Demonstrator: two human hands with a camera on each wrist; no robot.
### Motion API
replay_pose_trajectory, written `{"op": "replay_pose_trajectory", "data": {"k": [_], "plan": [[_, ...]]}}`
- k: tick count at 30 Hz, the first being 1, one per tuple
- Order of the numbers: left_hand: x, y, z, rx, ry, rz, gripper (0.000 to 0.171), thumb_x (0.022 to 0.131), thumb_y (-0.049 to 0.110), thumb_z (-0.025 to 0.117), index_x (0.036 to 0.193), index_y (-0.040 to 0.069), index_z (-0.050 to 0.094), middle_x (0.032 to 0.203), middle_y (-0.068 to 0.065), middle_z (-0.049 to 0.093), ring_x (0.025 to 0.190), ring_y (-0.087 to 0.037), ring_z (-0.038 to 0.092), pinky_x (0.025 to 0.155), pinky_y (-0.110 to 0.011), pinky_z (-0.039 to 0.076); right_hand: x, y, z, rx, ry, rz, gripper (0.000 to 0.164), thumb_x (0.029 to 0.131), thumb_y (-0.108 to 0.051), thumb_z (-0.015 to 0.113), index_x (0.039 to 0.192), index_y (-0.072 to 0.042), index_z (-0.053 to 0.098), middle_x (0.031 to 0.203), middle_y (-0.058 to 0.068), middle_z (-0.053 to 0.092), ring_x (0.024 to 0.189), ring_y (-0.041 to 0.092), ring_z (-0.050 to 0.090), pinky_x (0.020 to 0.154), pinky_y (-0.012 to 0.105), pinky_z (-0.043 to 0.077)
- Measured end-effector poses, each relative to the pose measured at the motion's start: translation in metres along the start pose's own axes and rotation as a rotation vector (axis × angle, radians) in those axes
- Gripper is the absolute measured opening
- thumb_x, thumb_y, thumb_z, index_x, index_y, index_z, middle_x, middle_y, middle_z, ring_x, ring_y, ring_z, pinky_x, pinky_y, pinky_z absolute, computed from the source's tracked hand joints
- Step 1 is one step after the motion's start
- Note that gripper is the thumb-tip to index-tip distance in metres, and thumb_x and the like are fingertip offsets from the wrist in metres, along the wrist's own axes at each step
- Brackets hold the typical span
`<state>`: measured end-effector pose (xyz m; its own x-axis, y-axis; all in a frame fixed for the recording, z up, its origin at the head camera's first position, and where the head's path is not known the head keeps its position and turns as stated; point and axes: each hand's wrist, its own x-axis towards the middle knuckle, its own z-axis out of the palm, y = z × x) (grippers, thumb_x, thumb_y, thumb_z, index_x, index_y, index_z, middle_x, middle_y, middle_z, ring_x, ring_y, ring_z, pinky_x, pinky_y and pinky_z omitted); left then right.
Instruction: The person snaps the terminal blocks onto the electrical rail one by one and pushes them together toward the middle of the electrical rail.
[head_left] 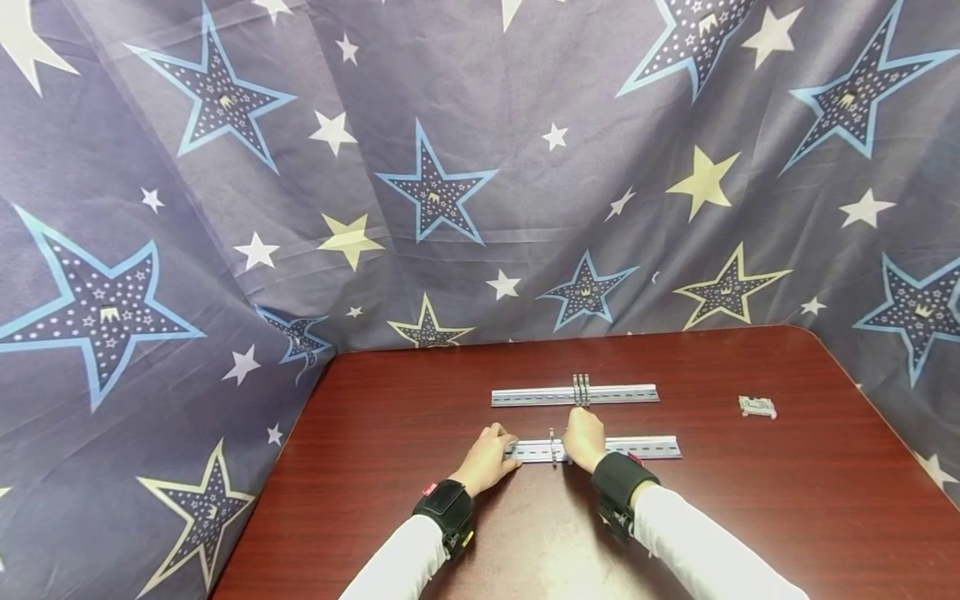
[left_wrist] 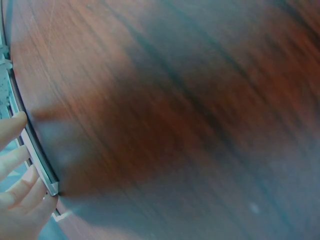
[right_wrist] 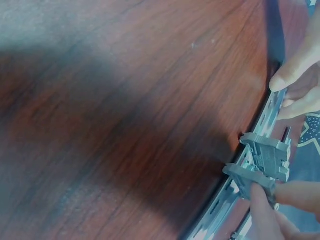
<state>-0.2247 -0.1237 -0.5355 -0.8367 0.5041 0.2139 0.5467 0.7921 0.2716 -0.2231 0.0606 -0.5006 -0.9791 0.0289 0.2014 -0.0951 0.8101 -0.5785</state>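
Note:
A slotted metal DIN rail [head_left: 645,448] lies crosswise on the table in front of me. My left hand [head_left: 486,461] holds its left end, thumb [right_wrist: 286,77] on the near edge and fingers at the far side. One thin grey terminal block [right_wrist: 267,152] stands upright across this rail, between my hands. Just to its right my right hand [head_left: 585,437] pinches a second grey terminal block [right_wrist: 247,177] between thumb and finger, right over the rail. In the head view my right fist mostly hides this second block.
Behind lies a parallel DIN rail [head_left: 532,397] with several grey terminal blocks [head_left: 581,389] side by side near its middle. A pale, flat-lying part [head_left: 757,407] sits to the right on the dark red wooden table [head_left: 375,467]. Star-patterned cloth [head_left: 465,275] hangs behind the table.

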Motion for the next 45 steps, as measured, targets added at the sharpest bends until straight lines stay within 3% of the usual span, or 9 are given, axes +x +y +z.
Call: {"op": "replay_pose_trajectory", "data": {"k": [16,23,29,33,35,37,40,42,45], "plan": [[0.002,0.0,0.001,0.006,-0.021,-0.012,0.03,0.071,0.018,0.071,0.096,0.002,0.063,0.087,-0.007,0.049,0.08,-0.021,0.047,0.068,-0.029,0.04,0.008,-0.002,0.006,-0.082,-0.031,0.062,0.009,0.069,0.005,0.05,0.063,0.003,0.056,0.069,0.021,0.062,0.065,0.036,0.06,0.055,0.042,0.047],[0.002,0.0,-0.001,0.008,-0.01,-0.005,0.03,0.07,0.019,0.071,0.095,0.003,0.064,0.086,-0.006,0.049,0.079,-0.02,0.047,0.069,-0.029,0.04,0.008,-0.002,0.003,-0.051,-0.049,0.078,0.006,0.066,0.005,0.051,0.063,0.003,0.056,0.071,0.022,0.062,0.067,0.037,0.06,0.058,0.042,0.047],[0.001,0.001,-0.001,0.008,-0.015,-0.012,0.03,0.07,0.019,0.071,0.095,0.003,0.064,0.086,-0.006,0.049,0.079,-0.02,0.047,0.068,-0.029,0.04,0.009,0.003,0.002,-0.012,-0.09,0.11,0.006,0.062,0.0,0.06,0.059,0.0,0.055,0.067,0.019,0.062,0.066,0.035,0.06,0.061,0.042,0.047],[0.001,0.001,-0.001,0.009,-0.016,-0.014,0.03,0.07,0.019,0.071,0.095,0.003,0.064,0.086,-0.006,0.049,0.079,-0.02,0.047,0.068,-0.029,0.04,0.02,0.024,0.021,0.013,-0.118,0.137,0.007,0.061,-0.005,0.065,0.062,-0.001,0.058,0.07,0.018,0.063,0.068,0.034,0.06,0.062,0.043,0.047],[0.001,0.001,-0.001,0.011,-0.017,-0.017,0.03,0.07,0.019,0.071,0.095,0.003,0.064,0.086,-0.006,0.049,0.079,-0.02,0.047,0.068,-0.029,0.04,0.032,0.056,0.054,0.01,-0.061,0.072,0.01,0.059,-0.011,0.066,0.06,-0.004,0.058,0.066,0.015,0.061,0.061,0.03,0.059,0.055,0.039,0.046],[0.001,0.001,-0.001,0.015,-0.019,-0.02,0.03,0.07,0.019,0.071,0.095,0.003,0.064,0.086,-0.006,0.049,0.079,-0.02,0.047,0.068,-0.029,0.04,0.038,0.067,0.066,-0.003,-0.065,0.07,0.012,0.059,-0.014,0.067,0.06,-0.005,0.059,0.065,0.013,0.062,0.06,0.029,0.059,0.054,0.039,0.045],[0.001,0.001,-0.001,0.017,-0.02,-0.02,0.031,0.07,0.019,0.071,0.095,0.003,0.064,0.086,-0.005,0.049,0.079,-0.02,0.047,0.068,-0.028,0.04,0.036,0.062,0.058,-0.006,-0.105,0.105,0.015,0.06,-0.016,0.069,0.057,-0.005,0.059,0.063,0.013,0.062,0.057,0.028,0.059,0.053,0.039,0.045],[0.001,0.001,-0.001,0.018,-0.02,-0.019,0.031,0.07,0.019,0.071,0.095,0.003,0.064,0.085,-0.005,0.049,0.079,-0.02,0.047,0.068,-0.028,0.04,0.026,0.034,0.022,-0.008,-0.189,0.168,0.017,0.064,-0.015,0.069,0.056,-0.003,0.059,0.065,0.015,0.063,0.061,0.03,0.06,0.059,0.042,0.046],[0.001,0.001,-0.001,0.017,-0.019,-0.014,0.031,0.07,0.019,0.071,0.095,0.002,0.064,0.085,-0.005,0.049,0.078,-0.02,0.047,0.067,-0.028,0.041,0.014,0.016,-0.008,-0.004,-0.198,0.134,0.028,0.069,-0.016,0.066,0.048,-0.008,0.049,0.06,0.011,0.059,0.057,0.026,0.056,0.057,0.041,0.046]]}}
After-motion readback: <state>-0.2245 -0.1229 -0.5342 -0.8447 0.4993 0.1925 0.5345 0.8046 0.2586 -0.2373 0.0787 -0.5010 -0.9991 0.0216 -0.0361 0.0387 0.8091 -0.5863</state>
